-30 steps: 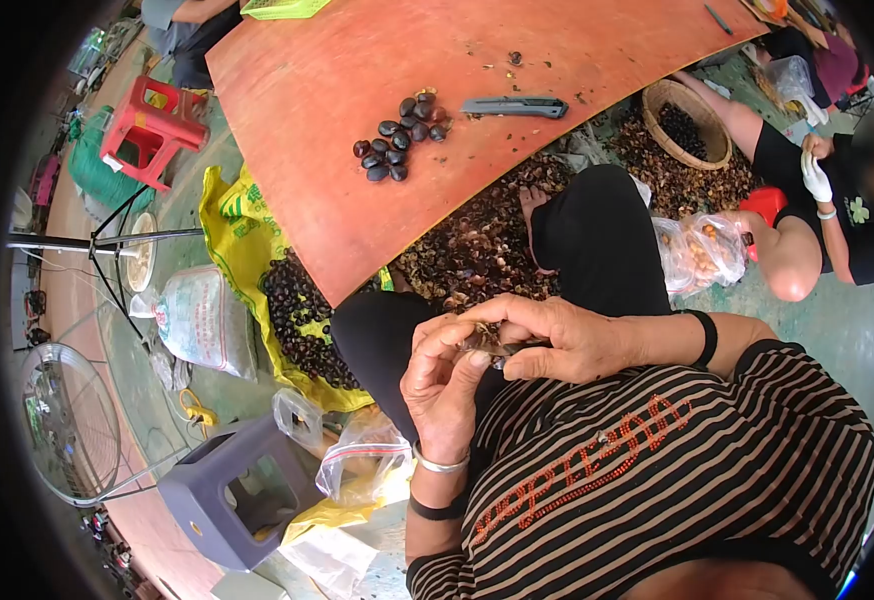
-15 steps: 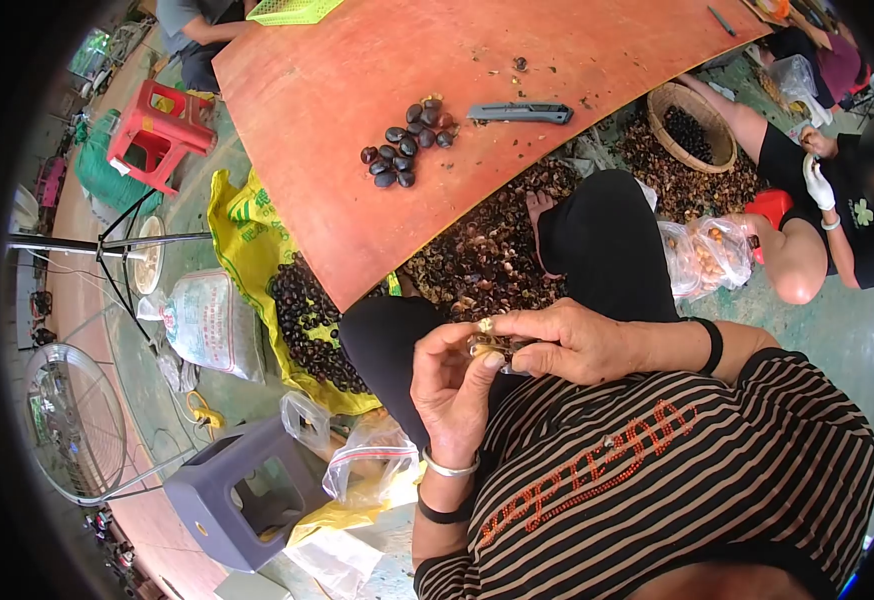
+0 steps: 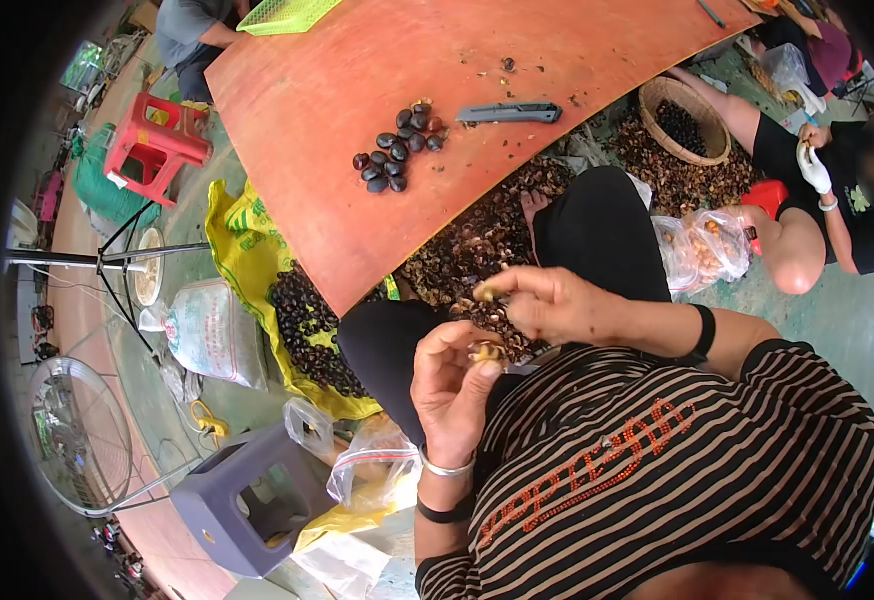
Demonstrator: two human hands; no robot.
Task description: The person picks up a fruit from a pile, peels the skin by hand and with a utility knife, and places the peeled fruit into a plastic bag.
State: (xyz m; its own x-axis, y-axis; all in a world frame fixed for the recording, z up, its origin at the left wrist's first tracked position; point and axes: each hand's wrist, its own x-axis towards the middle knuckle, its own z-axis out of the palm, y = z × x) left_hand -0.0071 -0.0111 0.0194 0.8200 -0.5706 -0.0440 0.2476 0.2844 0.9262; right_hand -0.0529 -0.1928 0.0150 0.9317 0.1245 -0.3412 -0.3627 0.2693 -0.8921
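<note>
My left hand (image 3: 454, 390) pinches a partly peeled nut (image 3: 487, 352), its yellowish flesh showing among dark brown shell. Slightly above and to the right of it, my right hand (image 3: 565, 305) is curled, its index finger pointing left with a yellowish tip. Whatever it grips is hidden; a greyish sliver shows below its palm. Both hands are over my lap, apart from each other. Beneath and beyond them, dark shell scraps (image 3: 462, 245) cover the floor between my legs.
On the reddish board (image 3: 307, 120) lie several dark nuts (image 3: 397, 150) and a grey utility knife (image 3: 510, 113). A yellow sack (image 3: 232, 230) with more dark nuts is at left, near a grey stool (image 3: 207, 505). A co-worker (image 3: 857, 200) sits at right by a wicker basket (image 3: 722, 145).
My right hand has drawn away from the nut, up and slightly outward, its fingers curling. My left hand keeps the nut in nearly the same spot. The view has shifted slightly.
</note>
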